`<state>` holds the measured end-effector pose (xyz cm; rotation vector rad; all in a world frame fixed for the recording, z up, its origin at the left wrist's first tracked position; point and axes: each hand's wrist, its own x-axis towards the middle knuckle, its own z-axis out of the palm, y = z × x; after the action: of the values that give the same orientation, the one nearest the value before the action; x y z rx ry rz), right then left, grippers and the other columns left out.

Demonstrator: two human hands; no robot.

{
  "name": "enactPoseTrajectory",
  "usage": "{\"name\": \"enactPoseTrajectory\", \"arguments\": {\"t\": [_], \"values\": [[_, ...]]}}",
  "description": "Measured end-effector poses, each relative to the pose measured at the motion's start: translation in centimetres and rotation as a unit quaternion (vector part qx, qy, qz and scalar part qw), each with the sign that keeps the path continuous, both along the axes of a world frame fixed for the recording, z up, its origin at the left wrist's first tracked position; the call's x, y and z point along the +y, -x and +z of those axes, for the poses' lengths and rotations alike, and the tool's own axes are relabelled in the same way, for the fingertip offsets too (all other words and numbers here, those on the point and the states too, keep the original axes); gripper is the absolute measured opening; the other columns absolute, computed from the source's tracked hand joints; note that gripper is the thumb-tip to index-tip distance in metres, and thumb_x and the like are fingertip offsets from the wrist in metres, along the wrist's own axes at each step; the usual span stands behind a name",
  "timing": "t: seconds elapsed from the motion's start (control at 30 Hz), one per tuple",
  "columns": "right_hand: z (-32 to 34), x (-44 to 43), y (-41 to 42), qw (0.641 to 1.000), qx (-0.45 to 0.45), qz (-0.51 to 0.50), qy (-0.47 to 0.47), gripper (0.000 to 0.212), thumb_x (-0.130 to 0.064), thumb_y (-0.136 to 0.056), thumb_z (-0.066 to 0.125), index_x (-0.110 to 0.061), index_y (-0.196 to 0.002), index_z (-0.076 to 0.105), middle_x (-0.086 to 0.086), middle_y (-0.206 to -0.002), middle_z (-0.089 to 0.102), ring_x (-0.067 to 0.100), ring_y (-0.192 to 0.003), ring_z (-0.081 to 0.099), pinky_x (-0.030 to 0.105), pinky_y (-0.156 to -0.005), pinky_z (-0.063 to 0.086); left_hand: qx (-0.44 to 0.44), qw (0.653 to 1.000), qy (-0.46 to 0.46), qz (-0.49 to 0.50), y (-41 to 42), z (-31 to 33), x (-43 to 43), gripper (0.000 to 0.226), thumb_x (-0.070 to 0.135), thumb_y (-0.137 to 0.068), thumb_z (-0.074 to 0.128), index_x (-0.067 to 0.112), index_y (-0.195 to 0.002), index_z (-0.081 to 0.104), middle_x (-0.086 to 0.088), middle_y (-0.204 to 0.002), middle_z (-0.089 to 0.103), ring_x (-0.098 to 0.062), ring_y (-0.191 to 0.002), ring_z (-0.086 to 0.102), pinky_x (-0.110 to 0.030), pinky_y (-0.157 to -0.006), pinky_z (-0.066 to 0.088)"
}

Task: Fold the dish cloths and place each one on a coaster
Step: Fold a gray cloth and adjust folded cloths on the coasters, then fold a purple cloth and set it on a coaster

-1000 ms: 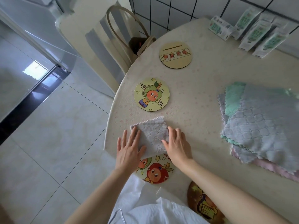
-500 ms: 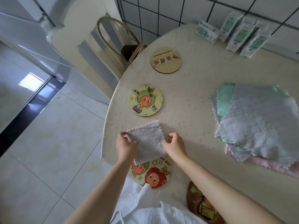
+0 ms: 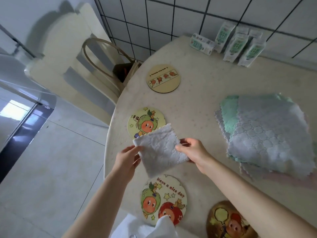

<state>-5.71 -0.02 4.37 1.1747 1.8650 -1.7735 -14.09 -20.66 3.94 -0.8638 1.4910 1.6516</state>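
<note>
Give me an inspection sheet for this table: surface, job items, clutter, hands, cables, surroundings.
Surface: table under a cream patterned cover.
Job's things: folded grey cloth held up, far corner overlapping the green coaster in view; beige coaster, nice-day coaster and brown coaster carry no cloth; unfolded cloth pile at the right.
Clutter: small cartons by the wall.
Hands: left hand and right hand each pinch one side of the folded grey cloth.
Cables: nothing seen.
Surroundings: chair holding a bag, tiled wall, tiled floor.
</note>
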Motion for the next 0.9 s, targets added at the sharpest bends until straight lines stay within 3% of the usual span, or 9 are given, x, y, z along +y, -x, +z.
{"name": "enactPoseTrajectory", "arguments": {"t": [0.1, 0.2, 0.33, 0.47, 0.57, 0.67, 0.77, 0.9], "values": [[1.1, 1.9, 3.3, 0.999, 0.033, -0.013, -0.015, 0.011, -0.018, -0.084, 0.068, -0.021, -0.095, 0.063, -0.004, -0.087, 0.065, 0.006, -0.073, 0.058, 0.023, -0.060, 0.043, 0.027, 0.999, -0.025, -0.023, 3.6, 0.6, 1.7, 0.019, 0.003, -0.085, 0.064, -0.002, -0.102, 0.061, -0.016, -0.096, 0.066, -0.025, -0.087, 0.063, -0.034, -0.081, 0.053], [1.6, 4.4, 7.5, 0.997, 0.053, -0.023, -0.045, 0.018, -0.015, -0.084, 0.067, -0.019, -0.101, 0.066, -0.001, -0.090, 0.067, 0.010, -0.078, 0.058, 0.023, -0.061, 0.043, 0.076, 0.995, -0.034, -0.056, 8.0, 1.1, 4.2, 0.009, 0.003, -0.085, 0.064, -0.001, -0.093, 0.062, -0.013, -0.082, 0.065, -0.020, -0.066, 0.061, -0.031, -0.066, 0.051], [1.2, 7.9, 13.5, 0.995, 0.068, -0.035, -0.070, 0.024, -0.006, -0.082, 0.062, -0.022, -0.100, 0.067, 0.003, -0.098, 0.069, 0.017, -0.084, 0.062, 0.030, -0.068, 0.050, 0.104, 0.992, -0.022, -0.067, 14.2, 1.1, 8.1, 0.011, 0.002, -0.087, 0.061, 0.002, -0.098, 0.059, -0.014, -0.094, 0.066, -0.025, -0.085, 0.066, -0.038, -0.084, 0.055], [0.4, 10.7, 19.0, 0.990, 0.079, -0.080, -0.086, 0.024, -0.003, -0.082, 0.061, -0.013, -0.104, 0.067, 0.001, -0.086, 0.065, 0.011, -0.069, 0.058, 0.022, -0.060, 0.046, 0.119, 0.991, 0.001, -0.067, 19.5, -0.1, 11.7, 0.020, 0.007, -0.088, 0.062, 0.004, -0.107, 0.056, -0.013, -0.102, 0.065, -0.027, -0.093, 0.067, -0.039, -0.084, 0.056], [-1.0, 12.7, 22.6, 0.987, 0.082, -0.093, -0.102, 0.023, -0.005, -0.081, 0.066, -0.009, -0.103, 0.068, 0.008, -0.091, 0.066, 0.019, -0.079, 0.061, 0.030, -0.068, 0.050, 0.129, 0.990, 0.011, -0.059, 22.8, -1.6, 13.6, 0.033, 0.009, -0.086, 0.066, 0.005, -0.117, 0.055, -0.013, -0.105, 0.066, -0.027, -0.093, 0.067, -0.043, -0.086, 0.056], [-2.4, 14.3, 25.1, 0.986, 0.083, -0.094, -0.112, 0.020, -0.005, -0.079, 0.069, -0.013, -0.098, 0.067, 0.011, -0.096, 0.067, 0.022, -0.086, 0.062, 0.041, -0.079, 0.054, 0.148, 0.987, 0.030, -0.062, 25.0, -3.0, 15.0, 0.031, 0.011, -0.087, 0.066, 0.008, -0.115, 0.055, -0.010, -0.102, 0.065, -0.025, -0.090, 0.067, -0.041, -0.082, 0.057], [-3.8, 15.0, 26.5, 0.984, 0.082, -0.094, -0.126, 0.018, -0.006, -0.078, 0.070, -0.013, -0.094, 0.068, 0.009, -0.090, 0.066, 0.020, -0.082, 0.061, 0.038, -0.078, 0.054, 0.181, 0.976, 0.078, -0.089, 25.9, -4.1, 15.9, 0.019, 0.016, -0.088, 0.065, 0.012, -0.105, 0.059, -0.006, -0.096, 0.066, -0.020, -0.084, 0.066, -0.034, -0.072, 0.058], [-5.8, 15.1, 27.2, 0.977, 0.067, -0.072, -0.190, 0.017, -0.006, -0.075, 0.069, -0.019, -0.085, 0.068, 0.003, -0.083, 0.066, 0.019, -0.083, 0.062, 0.032, -0.078, 0.052, 0.245, 0.947, 0.170, -0.116, 26.1, -5.3, 16.4, 0.013, 0.018, -0.089, 0.062, 0.013, -0.102, 0.060, -0.003, -0.094, 0.065, -0.014, -0.076, 0.062, -0.017, -0.053, 0.045]]}}
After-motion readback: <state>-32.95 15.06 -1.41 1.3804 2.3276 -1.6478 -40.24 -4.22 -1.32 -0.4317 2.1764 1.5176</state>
